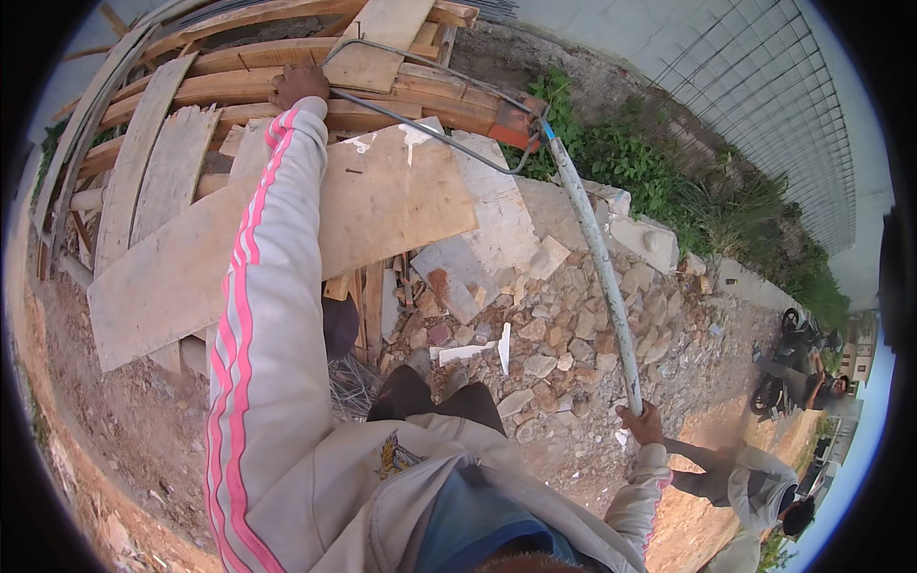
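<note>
Nearest: wearer's pale jacket (pixel 325 506), pink stripes down the left sleeve, blue garment (pixel 478 530) at the neck opening. Marking: small dark-and-gold emblem (pixel 393 456) on the jacket chest; any lettering in it too small to make out.

Near right: right hand (pixel 642 423) clenched round the lower end of a pole (pixel 602 267), grey and worn. Pole runs from this hand away toward the far centre, over broken stone rubble (pixel 564 368); white fragment (pixel 504 349) among the stones, left of the pole.

Mid left: plywood sheet (pixel 392 201) lies at a slant beneath the left forearm.

Farther: pole's far end, blue band (pixel 548 131), meets a bent metal rod (pixel 406 118) beside an orange-red piece (pixel 511 124); nature of the joint unclear. Rod loops left across stacked timber (pixel 224 88). Left hand (pixel 301 86) is on the timber, just beside the rod's left bend; grasp or mere rest, cannot tell.

Far right: green plants (pixel 650 177), then wire mesh (pixel 764 105) against a pale wall (pixel 611 33). Another person (pixel 755 477) bends at right; motorcycle (pixel 791 358) beyond.
</note>
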Motion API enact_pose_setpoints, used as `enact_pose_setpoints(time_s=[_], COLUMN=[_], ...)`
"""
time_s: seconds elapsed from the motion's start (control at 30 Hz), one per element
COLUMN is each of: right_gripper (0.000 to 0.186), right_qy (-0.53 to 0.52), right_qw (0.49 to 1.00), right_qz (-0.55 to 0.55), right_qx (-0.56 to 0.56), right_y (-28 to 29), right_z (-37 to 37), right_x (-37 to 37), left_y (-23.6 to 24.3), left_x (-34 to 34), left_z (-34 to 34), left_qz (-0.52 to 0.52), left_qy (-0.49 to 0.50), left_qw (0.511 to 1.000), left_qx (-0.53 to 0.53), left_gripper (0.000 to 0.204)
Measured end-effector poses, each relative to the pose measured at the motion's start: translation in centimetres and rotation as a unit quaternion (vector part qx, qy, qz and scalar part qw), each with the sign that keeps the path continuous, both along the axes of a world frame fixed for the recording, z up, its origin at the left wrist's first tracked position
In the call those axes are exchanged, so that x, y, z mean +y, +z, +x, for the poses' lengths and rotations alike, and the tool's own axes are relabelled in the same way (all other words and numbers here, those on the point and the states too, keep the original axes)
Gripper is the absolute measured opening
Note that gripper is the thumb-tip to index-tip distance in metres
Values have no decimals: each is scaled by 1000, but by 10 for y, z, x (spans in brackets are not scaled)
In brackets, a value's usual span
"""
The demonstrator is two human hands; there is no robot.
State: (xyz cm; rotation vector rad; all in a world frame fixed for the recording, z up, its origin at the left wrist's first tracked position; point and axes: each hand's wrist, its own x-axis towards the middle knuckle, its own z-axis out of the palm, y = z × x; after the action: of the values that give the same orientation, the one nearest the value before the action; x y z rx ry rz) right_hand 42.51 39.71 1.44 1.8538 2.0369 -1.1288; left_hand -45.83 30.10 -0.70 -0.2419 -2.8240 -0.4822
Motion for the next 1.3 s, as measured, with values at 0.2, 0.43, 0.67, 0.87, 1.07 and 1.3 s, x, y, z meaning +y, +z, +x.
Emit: enact_pose_setpoints(time_s=[0.2, 0.43, 0.67, 0.87, 1.07, 1.3], right_gripper=[36, 30, 29, 29, 25, 26], right_qy=[-43, 3, -32, -103, -162, -198], right_qw=[991, 973, 944, 952, 933, 921], right_qz=[85, 204, 262, 235, 253, 278], right_qx=[-98, -108, -198, -169, -199, -188], right_y=[-26, -28, 49, 46, 50, 43], right_z=[56, 55, 3, -26, -87, -181], right_x=[-37, -84, -143, -220, -296, -386], left_y=[-8, -6, -2, -2, 1, -33], left_x=[-2, 5, 5, 8, 6, 20], left_z=[-6, -11, -7, -11, -6, -56], left_qz=[-13, -3, -12, 1, 5, -11], left_qy=[12, 1, 2, -8, -30, -51], left_qw=[1000, 1000, 1000, 999, 999, 998], left_qx=[-3, -13, -22, -41, -20, -27], left_gripper=[36, 36, 37, 38, 33, 31])
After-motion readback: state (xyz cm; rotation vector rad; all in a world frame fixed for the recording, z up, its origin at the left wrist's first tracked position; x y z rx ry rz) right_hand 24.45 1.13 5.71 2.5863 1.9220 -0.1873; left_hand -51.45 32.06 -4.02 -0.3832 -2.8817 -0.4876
